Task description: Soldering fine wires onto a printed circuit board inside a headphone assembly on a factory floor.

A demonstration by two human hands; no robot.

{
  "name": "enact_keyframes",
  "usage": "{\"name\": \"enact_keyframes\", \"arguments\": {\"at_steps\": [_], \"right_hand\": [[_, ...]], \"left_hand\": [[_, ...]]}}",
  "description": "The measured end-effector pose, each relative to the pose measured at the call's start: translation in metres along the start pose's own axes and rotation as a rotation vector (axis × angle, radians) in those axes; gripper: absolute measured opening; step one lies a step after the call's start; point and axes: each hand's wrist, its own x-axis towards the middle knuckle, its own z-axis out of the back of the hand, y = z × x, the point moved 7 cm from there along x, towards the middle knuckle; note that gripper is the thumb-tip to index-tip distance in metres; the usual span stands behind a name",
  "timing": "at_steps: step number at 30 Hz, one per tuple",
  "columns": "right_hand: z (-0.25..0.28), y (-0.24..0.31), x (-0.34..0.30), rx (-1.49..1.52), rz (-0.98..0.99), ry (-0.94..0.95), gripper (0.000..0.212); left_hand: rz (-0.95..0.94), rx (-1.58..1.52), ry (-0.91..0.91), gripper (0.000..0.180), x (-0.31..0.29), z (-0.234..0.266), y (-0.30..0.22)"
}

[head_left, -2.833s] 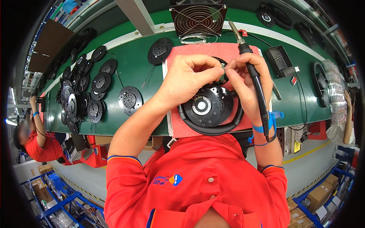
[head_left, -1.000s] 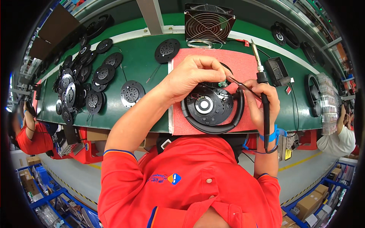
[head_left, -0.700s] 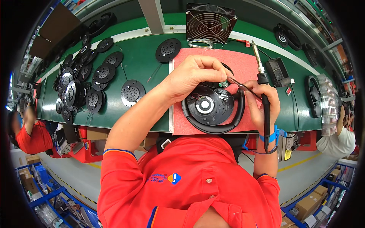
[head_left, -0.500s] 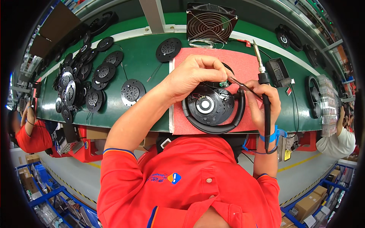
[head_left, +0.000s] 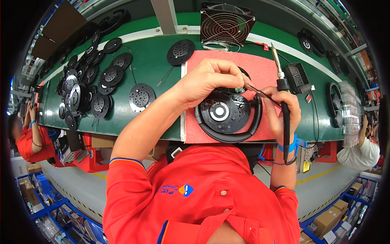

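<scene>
The headphones (head_left: 219,111) lay on the pink mat (head_left: 260,62). Over it, the left hand (head_left: 211,82) pinched, its catch unclear; the right hand (head_left: 293,105) grasped tweezers (head_left: 257,90) and a soldering iron (head_left: 282,84), which a slack hold might have dropped, scorching the headphones.

This is an electronics assembly workshop: a long green workbench (head_left: 152,61) carries heaps of perforated black discs (head_left: 76,97) and a wire-guarded fan (head_left: 227,26), with a soldering iron (head_left: 281,83) in use above it. Co-workers (head_left: 34,142) sit on either side; blue racks (head_left: 45,210) hold cartons (head_left: 329,217).
</scene>
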Motion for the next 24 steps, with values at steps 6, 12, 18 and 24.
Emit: {"name": "enact_keyframes", "arguments": {"at_steps": [6,12,18,24], "right_hand": [[-0.003,0.002,0.000,0.021,0.017,-0.016,0.034],[-0.014,0.012,0.010,-0.023,0.105,-0.096,0.031],[-0.024,0.028,0.022,-0.041,0.168,-0.231,0.028],[0.000,0.013,0.030,-0.253,0.079,-0.265,0.017]], "left_hand": [[0.035,-0.014,0.014,0.007,0.000,-0.002,0.002],[0.013,0.014,-0.015,0.007,-0.002,0.002,-0.008],[0.077,0.179,-0.195,0.005,-0.002,0.008,-0.002],[-0.174,0.301,-0.296,0.011,-0.009,0.020,-0.030]]}}
